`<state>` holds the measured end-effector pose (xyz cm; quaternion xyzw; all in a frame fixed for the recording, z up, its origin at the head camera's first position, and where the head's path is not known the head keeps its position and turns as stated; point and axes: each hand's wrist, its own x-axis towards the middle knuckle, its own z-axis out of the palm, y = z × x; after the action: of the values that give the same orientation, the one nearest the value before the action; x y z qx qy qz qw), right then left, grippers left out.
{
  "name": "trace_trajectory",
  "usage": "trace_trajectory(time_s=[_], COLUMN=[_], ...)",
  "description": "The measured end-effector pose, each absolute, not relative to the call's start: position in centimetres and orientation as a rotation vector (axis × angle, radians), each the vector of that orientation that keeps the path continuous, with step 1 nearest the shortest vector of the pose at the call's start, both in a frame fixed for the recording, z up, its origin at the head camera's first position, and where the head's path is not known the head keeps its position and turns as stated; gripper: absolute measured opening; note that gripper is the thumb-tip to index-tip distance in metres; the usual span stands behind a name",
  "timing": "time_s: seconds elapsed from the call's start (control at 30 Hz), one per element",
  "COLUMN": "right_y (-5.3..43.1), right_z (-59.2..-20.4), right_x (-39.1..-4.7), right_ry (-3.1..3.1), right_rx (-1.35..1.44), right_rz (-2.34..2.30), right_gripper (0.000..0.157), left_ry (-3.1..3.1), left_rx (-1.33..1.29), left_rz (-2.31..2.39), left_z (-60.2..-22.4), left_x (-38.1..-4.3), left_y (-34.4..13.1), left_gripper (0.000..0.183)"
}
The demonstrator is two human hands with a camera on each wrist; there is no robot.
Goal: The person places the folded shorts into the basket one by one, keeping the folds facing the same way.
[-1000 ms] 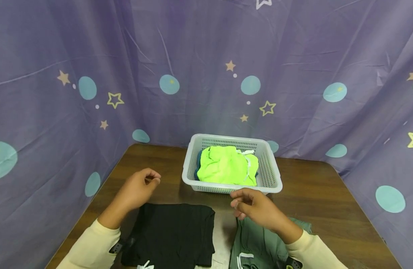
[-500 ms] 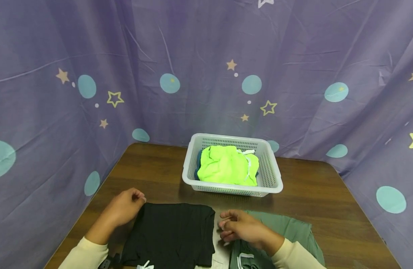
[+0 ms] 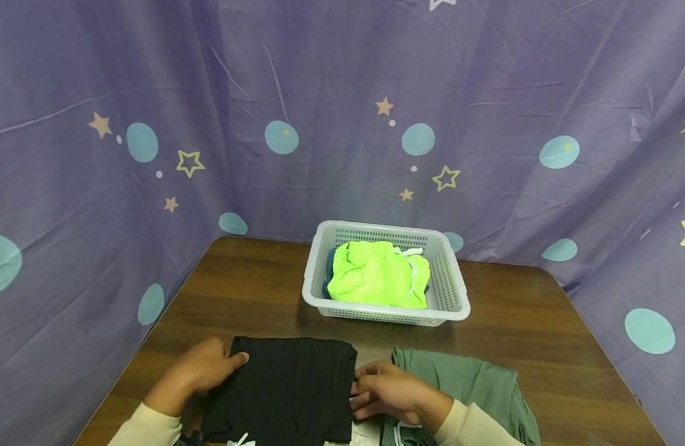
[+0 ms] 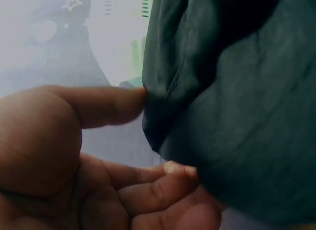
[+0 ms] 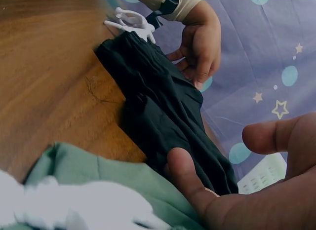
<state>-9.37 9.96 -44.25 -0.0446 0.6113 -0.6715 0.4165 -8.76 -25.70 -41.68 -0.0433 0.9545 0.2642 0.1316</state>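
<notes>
Folded black drawstring pants (image 3: 289, 390) lie on the table, their white cord (image 3: 242, 441) showing at the near edge. My left hand (image 3: 203, 368) is at their left side, thumb lying on the cloth near the far corner. The left wrist view shows the thumb tip touching the dark cloth edge, fingers loosely bent below with a gap between. At the right edge of the black pants, my right hand (image 3: 395, 396) has its fingertips close to the cloth; in the right wrist view its thumb and finger are spread apart. Green pants (image 3: 459, 371) lie partly behind the right hand.
A white perforated basket (image 3: 387, 314) stands farther back, holding a neon yellow-green garment (image 3: 376, 272) over dark blue cloth (image 3: 328, 282). Pale cloth (image 3: 367, 433) shows between the black and green pants. A purple patterned curtain (image 3: 342, 124) surrounds the wooden table (image 3: 253, 272).
Both hands have come down and toward me, the left to the left edge of the black pants, the right leftward from over the green pants to their right edge.
</notes>
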Motion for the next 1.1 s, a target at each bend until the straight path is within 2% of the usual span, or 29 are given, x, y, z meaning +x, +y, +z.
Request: trace_trajectory(time_s=[0.17,0.2,0.53,0.73,0.83,1.0,1.1], right_y=[9.3,9.2,8.9,8.7,8.7,8.7,8.7], right_z=[-44.4,-44.5,-45.2,-45.2,-45.1,-44.8,-44.6], right_x=[-9.3,-9.3,-9.2,-9.3,-9.3,-9.5,-9.5], right_ry=[1.507,1.505,1.52,1.538,1.539,1.553,1.577], right_rx=[-0.135,-0.145,-0.213,-0.202,-0.208,-0.179,-0.128], right_rz=[-1.678,-1.681,-1.701,-1.695,-1.715,-1.782,-1.818], right_gripper=[0.012,0.01,0.018,0.019,0.011,0.046,0.054], left_ry=[2.693,2.685,2.657,2.668,2.677,2.695,2.662], left_rx=[-0.108,-0.085,0.086,0.102,0.107,0.118,0.097], left_rz=[0.866,0.871,0.872,0.979,1.012,1.062,1.095], left_z=[-42.0,-42.1,-42.9,-43.0,-43.1,-43.4,-43.5], left_x=[-8.6,-8.6,-9.1,-9.2,-9.4,-9.9,-10.1], left_y=[-25.3,-25.2,-24.8,-24.2,-23.7,-22.7,-22.1], left_gripper=[0.041,0.04,0.051,0.036,0.038,0.047,0.056])
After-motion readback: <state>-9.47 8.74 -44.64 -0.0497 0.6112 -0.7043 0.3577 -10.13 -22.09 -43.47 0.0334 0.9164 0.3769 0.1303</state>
